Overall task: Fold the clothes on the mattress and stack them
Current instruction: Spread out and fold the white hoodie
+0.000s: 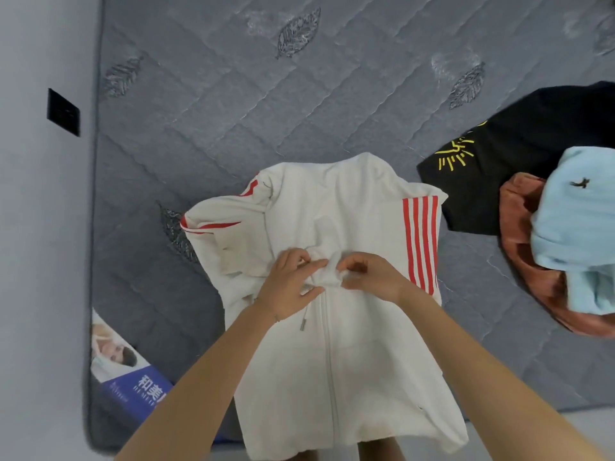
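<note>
Pinching white jacket (349,361) fabric at zip top: left hand (289,277), right hand (369,277); pile (572,227) cut off right.

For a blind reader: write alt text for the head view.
The left hand and right hand pinch cloth at the zip of a white jacket with red stripes, spread on a grey mattress. Beside it lie a black garment and a brown garment under a light blue garment.

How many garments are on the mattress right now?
4: white striped jacket at centre; black printed garment at right; rust-brown garment nearer, overlapping it; light-blue garment on top. Others may be hidden beneath.
</note>
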`<action>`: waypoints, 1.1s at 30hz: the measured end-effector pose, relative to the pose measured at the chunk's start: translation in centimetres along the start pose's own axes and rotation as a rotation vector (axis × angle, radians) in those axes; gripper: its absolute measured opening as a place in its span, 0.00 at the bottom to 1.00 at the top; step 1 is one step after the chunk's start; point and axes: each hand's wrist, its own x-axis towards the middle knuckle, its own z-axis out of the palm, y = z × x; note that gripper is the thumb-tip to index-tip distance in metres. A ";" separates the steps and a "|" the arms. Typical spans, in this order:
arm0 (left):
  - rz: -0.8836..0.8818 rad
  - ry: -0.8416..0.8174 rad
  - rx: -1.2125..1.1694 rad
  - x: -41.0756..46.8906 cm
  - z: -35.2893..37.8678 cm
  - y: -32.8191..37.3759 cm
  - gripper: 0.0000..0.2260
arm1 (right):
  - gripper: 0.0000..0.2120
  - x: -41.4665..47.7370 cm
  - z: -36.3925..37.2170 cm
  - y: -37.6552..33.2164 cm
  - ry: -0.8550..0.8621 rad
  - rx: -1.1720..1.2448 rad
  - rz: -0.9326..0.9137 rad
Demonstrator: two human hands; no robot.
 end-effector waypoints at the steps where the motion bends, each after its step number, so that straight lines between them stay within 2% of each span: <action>1: -0.009 -0.015 0.023 -0.2 0.1 0.1 0.22 | 0.11 -0.1 0.0 -0.2 0.003 -0.047 -0.031; 4: -0.062 0.001 0.060 -0.6 0.4 0.7 0.20 | 0.15 -0.3 0.2 -0.2 0.019 -0.379 -0.184; 6: -0.098 0.074 0.044 -0.7 0.3 1.2 0.16 | 0.21 -0.5 0.5 0.0 0.016 -0.546 -0.178; 8: -0.137 0.212 0.066 -1.0 0.3 1.8 0.14 | 0.25 -1.1 0.8 0.2 0.047 -0.626 -0.174; 10: -0.207 0.292 0.146 -1.7 0.4 2.7 0.17 | 0.28 -2.2 0.9 0.6 0.107 -0.680 -0.227; 13: -0.351 0.283 0.208 -3.8 1.0 4.1 0.22 | 0.32 -4.7 1.0 1.2 0.172 -0.701 -0.299; 16: -0.460 0.289 0.205 -6.0 2.0 5.6 0.24 | 0.34 -7.2 1.4 2.7 0.164 -0.729 -0.250; 19: -0.529 0.217 0.237 -8.3 3.7 6.8 0.27 | 0.33 -9.3 2.3 4.8 0.103 -0.802 -0.210; 24: -0.457 0.053 0.387 -12.7 7.2 8.0 0.29 | 0.34 -12.7 5.7 9.3 0.076 -0.813 -0.155; 28: -0.397 -0.050 0.510 -16.2 9.4 7.7 0.29 | 0.35 -15.0 8.3 11.9 0.144 -0.824 -0.116; 30: -0.340 -0.058 0.522 -18.0 10.1 7.7 0.29 | 0.35 -16.4 9.4 12.9 0.194 -0.827 -0.114; 33: -0.347 -0.019 0.510 -20.9 11.4 7.6 0.28 | 0.35 -18.6 10.7 14.6 0.233 -0.869 -0.104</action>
